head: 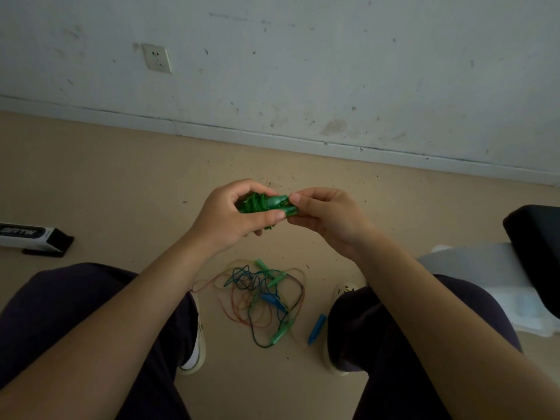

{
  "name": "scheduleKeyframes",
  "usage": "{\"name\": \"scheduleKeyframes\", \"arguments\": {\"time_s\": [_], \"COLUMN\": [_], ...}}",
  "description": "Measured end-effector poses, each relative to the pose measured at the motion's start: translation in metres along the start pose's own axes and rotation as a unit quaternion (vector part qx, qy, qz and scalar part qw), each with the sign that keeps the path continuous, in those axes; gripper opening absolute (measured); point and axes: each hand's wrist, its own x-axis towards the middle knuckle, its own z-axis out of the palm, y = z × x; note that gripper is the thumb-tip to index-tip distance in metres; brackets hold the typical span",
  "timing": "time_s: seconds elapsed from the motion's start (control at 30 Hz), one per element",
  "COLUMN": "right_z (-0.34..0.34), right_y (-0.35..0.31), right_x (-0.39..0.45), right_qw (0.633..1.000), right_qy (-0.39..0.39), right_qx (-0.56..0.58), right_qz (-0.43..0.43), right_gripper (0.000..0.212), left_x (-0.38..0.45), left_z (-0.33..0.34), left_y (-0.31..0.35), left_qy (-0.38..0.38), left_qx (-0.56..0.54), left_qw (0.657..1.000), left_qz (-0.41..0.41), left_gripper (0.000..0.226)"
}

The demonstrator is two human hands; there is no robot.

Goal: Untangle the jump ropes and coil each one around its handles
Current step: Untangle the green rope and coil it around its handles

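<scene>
You face a scuffed white wall (pixel 333 71) with a socket (pixel 157 58) and a pale baseboard (pixel 272 137). Below you lies a speckled beige floor (pixel 106 177), dimly lit, with a black-and-white box (pixel 33 236) left and a dark seat (pixel 536 237) right.

white lettering on a black-and-white box (pixel 28 236) on the floor at left, upside down, not legible

Left hand (pixel 230 213) hides most of the green jump rope bundle (pixel 257 204); box (pixel 30 236) cut off at left edge.
</scene>
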Motion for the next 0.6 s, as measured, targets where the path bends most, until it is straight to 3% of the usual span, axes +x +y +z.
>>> {"name": "scheduleKeyframes", "arguments": {"time_s": [0.33, 0.6], "right_z": [0.0016, -0.0004], "right_y": [0.0011, -0.0012], "right_x": [0.0003, -0.0021], "right_qw": [0.999, 0.981], "right_qy": [0.001, -0.019], "right_qx": [-0.013, -0.161], "right_qz": [-0.029, -0.106], "right_gripper": [0.006, 0.012], "left_x": [0.0016, 0.005], "left_z": [-0.0007, -0.0037], "left_y": [-0.0007, -0.0045], "left_qy": [-0.006, 0.001], "left_qx": [0.004, 0.022], "left_qw": [1.0, 0.998], "left_qz": [-0.025, -0.059], "left_gripper": [0.035, 0.027]}}
